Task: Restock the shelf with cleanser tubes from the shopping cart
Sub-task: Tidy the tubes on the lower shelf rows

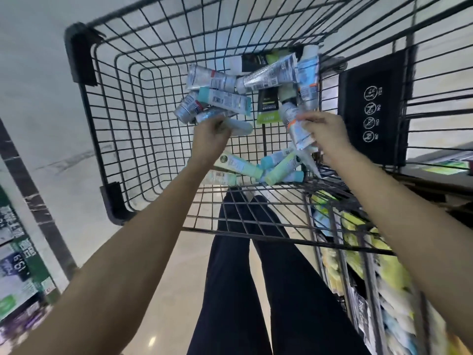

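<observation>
The person has two bare arms with no sleeves showing and wears long dark navy trousers [256,278] on both legs.

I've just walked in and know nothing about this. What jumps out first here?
Two bare arms reach into a black wire shopping cart. The left hand grips a pale tube and the right hand holds a silvery tube. More cleanser tubes lie scattered on the cart's floor beyond the hands.

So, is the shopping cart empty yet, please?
No. Many cleanser tubes lie in the shopping cart; each hand grips one.
</observation>
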{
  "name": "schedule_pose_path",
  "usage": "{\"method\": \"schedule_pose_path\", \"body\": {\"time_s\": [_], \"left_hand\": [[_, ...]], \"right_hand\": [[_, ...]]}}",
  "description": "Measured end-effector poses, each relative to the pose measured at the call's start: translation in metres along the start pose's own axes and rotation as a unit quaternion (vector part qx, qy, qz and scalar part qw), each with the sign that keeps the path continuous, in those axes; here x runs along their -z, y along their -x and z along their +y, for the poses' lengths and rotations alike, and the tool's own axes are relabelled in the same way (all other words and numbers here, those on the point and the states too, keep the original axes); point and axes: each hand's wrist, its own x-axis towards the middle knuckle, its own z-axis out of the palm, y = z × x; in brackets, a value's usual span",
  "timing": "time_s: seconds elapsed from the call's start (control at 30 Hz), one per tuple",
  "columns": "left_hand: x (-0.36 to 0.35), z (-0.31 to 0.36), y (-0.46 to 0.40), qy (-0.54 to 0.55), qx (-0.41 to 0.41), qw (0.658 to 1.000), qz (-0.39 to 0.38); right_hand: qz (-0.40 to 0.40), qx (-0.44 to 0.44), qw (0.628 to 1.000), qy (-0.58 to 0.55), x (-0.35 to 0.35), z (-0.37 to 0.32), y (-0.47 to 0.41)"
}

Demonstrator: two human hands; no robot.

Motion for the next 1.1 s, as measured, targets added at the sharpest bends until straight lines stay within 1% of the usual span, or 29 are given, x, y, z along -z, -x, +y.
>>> {"method": "schedule_pose_path", "body": {"time_s": [0.07,0.2,0.37,0.43,0.5,0.6,0.67,0.73,0.83,0.9,0.97,1.03,1.1], "left_hand": [[0.015,0.019,0.013,0.059,0.031,0.998,0.006],[0.050,0.062,0.048,0.182,0.077,0.980,0.016],[0.097,0.129,0.109,0.306,0.061,0.950,0.009],[0.112,0.154,0.134,0.331,0.059,0.942,0.009],[0.124,0.177,0.159,0.341,0.058,0.938,0.021],[0.138,0.209,0.194,0.372,0.044,0.926,0.042],[0.147,0.226,0.216,0.384,0.034,0.921,0.048],[0.152,0.243,0.234,0.372,0.011,0.927,0.040],[0.157,0.258,0.250,0.318,-0.029,0.947,0.027],[0.161,0.266,0.255,0.308,-0.039,0.950,-0.008],[0.164,0.274,0.260,0.317,-0.029,0.946,-0.059],[0.166,0.281,0.270,0.335,-0.013,0.934,-0.126],[0.168,0.284,0.278,0.335,-0.028,0.923,-0.188]], "right_hand": [[-0.035,-0.014,0.997,-0.070,0.003,-0.014,0.023],[-0.112,0.018,0.979,-0.167,0.013,-0.042,0.076],[-0.137,0.064,0.970,-0.190,0.030,-0.082,0.147],[-0.148,0.079,0.965,-0.202,0.039,-0.098,0.179],[-0.143,0.103,0.963,-0.201,0.049,-0.113,0.210],[-0.096,0.162,0.964,-0.188,0.064,-0.133,0.257],[-0.070,0.185,0.961,-0.194,0.074,-0.144,0.287],[-0.050,0.201,0.957,-0.202,0.084,-0.152,0.315],[0.004,0.212,0.951,-0.226,0.095,-0.154,0.346],[0.033,0.209,0.947,-0.243,0.097,-0.152,0.364],[0.038,0.199,0.943,-0.265,0.096,-0.149,0.382],[0.039,0.194,0.929,-0.314,0.093,-0.144,0.402],[0.049,0.192,0.908,-0.369,0.086,-0.141,0.420]]}}
